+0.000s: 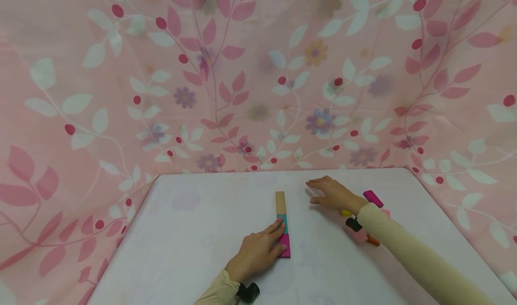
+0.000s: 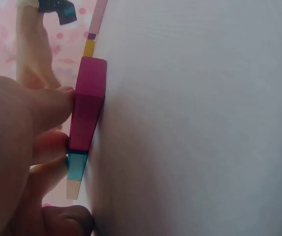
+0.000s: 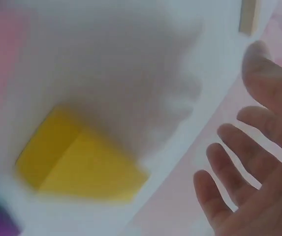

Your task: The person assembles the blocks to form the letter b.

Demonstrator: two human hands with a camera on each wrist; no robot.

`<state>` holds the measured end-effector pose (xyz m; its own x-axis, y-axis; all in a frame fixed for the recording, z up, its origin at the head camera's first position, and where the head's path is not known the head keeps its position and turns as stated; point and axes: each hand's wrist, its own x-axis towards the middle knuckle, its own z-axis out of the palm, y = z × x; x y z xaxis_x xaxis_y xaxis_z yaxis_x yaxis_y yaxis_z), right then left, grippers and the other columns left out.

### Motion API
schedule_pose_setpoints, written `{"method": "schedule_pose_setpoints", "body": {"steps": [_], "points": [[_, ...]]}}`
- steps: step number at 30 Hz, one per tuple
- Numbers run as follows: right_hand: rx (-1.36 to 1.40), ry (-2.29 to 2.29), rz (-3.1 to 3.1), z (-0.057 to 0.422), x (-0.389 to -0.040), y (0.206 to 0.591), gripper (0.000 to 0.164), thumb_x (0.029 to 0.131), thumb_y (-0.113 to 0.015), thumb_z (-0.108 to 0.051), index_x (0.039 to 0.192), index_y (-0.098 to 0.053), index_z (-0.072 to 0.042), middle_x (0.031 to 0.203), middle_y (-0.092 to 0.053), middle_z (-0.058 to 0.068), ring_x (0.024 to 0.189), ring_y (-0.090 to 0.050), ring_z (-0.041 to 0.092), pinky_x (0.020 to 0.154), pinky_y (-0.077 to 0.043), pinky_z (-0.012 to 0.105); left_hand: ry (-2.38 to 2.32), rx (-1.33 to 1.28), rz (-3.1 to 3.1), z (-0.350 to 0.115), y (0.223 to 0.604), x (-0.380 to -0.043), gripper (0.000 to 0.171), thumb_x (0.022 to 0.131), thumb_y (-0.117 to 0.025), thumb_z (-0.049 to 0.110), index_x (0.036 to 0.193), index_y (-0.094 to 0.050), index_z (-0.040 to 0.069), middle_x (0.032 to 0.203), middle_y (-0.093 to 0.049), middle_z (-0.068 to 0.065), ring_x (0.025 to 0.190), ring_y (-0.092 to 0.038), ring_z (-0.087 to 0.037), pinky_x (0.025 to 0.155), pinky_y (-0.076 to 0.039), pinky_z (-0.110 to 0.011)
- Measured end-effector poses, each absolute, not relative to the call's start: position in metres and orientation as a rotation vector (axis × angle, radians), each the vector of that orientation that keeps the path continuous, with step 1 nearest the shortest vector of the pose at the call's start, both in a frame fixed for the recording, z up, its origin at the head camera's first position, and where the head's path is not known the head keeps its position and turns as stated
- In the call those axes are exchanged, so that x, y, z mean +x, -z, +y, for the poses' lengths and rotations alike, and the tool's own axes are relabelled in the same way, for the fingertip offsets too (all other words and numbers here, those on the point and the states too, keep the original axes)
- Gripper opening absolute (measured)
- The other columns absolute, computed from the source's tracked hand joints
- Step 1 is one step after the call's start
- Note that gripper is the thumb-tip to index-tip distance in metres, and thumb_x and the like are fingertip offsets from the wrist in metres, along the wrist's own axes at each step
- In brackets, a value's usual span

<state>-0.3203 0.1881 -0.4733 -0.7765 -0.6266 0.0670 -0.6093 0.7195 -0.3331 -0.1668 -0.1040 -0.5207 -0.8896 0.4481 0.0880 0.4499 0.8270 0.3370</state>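
A straight row on the white table is made of a tan block (image 1: pixel 280 202), a teal block (image 1: pixel 284 223) and a magenta block (image 1: pixel 285 246), end to end. My left hand (image 1: pixel 256 254) rests on this row. Its thumb (image 2: pixel 57 105) touches the magenta block and other fingertips lie against the teal block (image 2: pixel 77 166). To the right of the row, my right hand (image 1: pixel 333 193) is raised over the table with its fingers spread and nothing in them. Close by in the right wrist view is a blurred yellow block (image 3: pixel 81 162).
Under and beside my right forearm lie several loose blocks, among them another magenta block (image 1: pixel 373 198), a pink block (image 1: pixel 357 234) and an orange block (image 1: pixel 373 240). Behind the table (image 1: pixel 194 233) hangs a pink floral cloth (image 1: pixel 258 71).
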Motion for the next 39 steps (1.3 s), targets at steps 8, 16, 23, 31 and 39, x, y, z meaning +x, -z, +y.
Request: {"method": "schedule_pose_setpoints", "body": {"steps": [8,16,23,31,39], "points": [[-0.965,0.492,2.822,0.236,-0.317,0.463,0.064,0.094,-0.081,-0.019,0.149,-0.057,0.003,0.152,-0.058,0.026,0.139,-0.049,0.052,0.115,-0.038,0.069,0.572,-0.733,-3.021,-0.104,0.520,-0.167,0.058,0.106,-0.060,0.047,0.157,-0.054,0.022,0.169,-0.042,0.007,0.128,-0.069,-0.026,0.090,-0.058,-0.048],[-0.960,0.543,2.768,0.267,-0.318,0.476,0.061,0.095,-0.080,-0.017,0.147,-0.058,0.005,0.151,-0.058,0.027,0.137,-0.052,0.052,0.114,-0.038,0.070,0.589,-0.760,-3.006,-0.106,0.522,-0.168,0.057,0.106,-0.060,0.047,0.157,-0.054,0.021,0.169,-0.042,0.006,0.126,-0.071,-0.026,0.086,-0.059,-0.047],[-0.975,0.615,2.786,0.277,-0.312,0.480,0.059,0.098,-0.078,-0.025,0.146,-0.060,0.004,0.151,-0.058,0.027,0.136,-0.051,0.053,0.112,-0.038,0.072,0.603,-0.767,-3.008,-0.105,0.521,-0.168,0.058,0.106,-0.060,0.047,0.157,-0.054,0.020,0.169,-0.042,0.006,0.127,-0.070,-0.025,0.089,-0.058,-0.048],[-0.952,0.591,2.802,0.286,-0.311,0.480,0.062,0.094,-0.082,-0.029,0.145,-0.063,0.000,0.153,-0.058,0.024,0.136,-0.052,0.052,0.111,-0.039,0.072,0.592,-0.772,-2.990,-0.105,0.522,-0.169,0.057,0.106,-0.061,0.046,0.156,-0.055,0.019,0.169,-0.043,0.005,0.126,-0.070,-0.024,0.084,-0.059,-0.044],[-0.945,0.568,2.808,0.284,-0.313,0.480,0.064,0.095,-0.080,-0.030,0.148,-0.060,0.001,0.156,-0.054,0.027,0.137,-0.050,0.054,0.113,-0.038,0.072,0.595,-0.765,-2.998,-0.105,0.522,-0.169,0.057,0.106,-0.061,0.047,0.157,-0.055,0.020,0.169,-0.042,0.006,0.127,-0.070,-0.025,0.088,-0.059,-0.046]]}}
